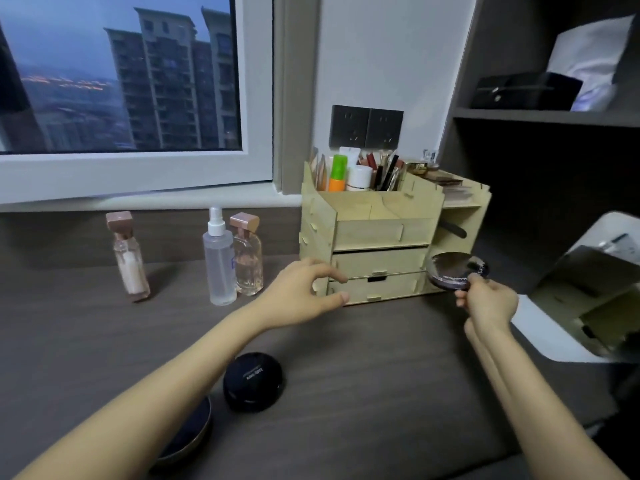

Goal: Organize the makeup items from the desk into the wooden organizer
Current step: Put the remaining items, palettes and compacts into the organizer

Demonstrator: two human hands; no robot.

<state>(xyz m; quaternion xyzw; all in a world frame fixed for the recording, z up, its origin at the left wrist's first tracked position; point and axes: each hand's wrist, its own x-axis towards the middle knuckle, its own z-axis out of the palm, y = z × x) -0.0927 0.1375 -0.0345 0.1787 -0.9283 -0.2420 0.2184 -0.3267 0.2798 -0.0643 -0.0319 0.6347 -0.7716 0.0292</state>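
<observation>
The coming move turns on where the compact (pixel 450 271) sits relative to the drawers. It's pinched at its lower rim by the right hand (pixel 488 303), fingers curled round the edge, and held up off the desk (pixel 381 375) just in front of the organizer (pixel 381 230) at its right end. It's round, so no long axis can be named, but the disc is tilted with its flat face turned up toward the camera.

Both drawers lie to its left. The upper drawer (pixel 377 259) looks closed. The lower drawer (pixel 388 289) seems cracked open a bit, judging by a dark gap above it.

The left hand (pixel 304 292) is spread loose and nothing is held in it. Thumb and forefinger are parted at the organizer's left front corner, right by the lower drawer's left end. Whether contact is made can't be told. So the drawer is nearer the free left hand, and the right is the loaded one. Likely the drawer needs pulling out by the left and the compact laid in flat from the right, but that's only a guess.

Counts:
- **Compacts:** three are seen. One is held, a black compact (pixel 252 381) lies flat on the desk, and a third compact (pixel 188 433) is half hidden under the left forearm.
- **Bottles:** three are lined up left of the organizer. There's a pink-capped bottle (pixel 126 258), then a spray bottle (pixel 218 258) and a perfume bottle (pixel 247 263) just beside each other.
- **Drawers:** two.
- **Top bins:** packed with tubes and brushes, too blurred to be counted.
</observation>
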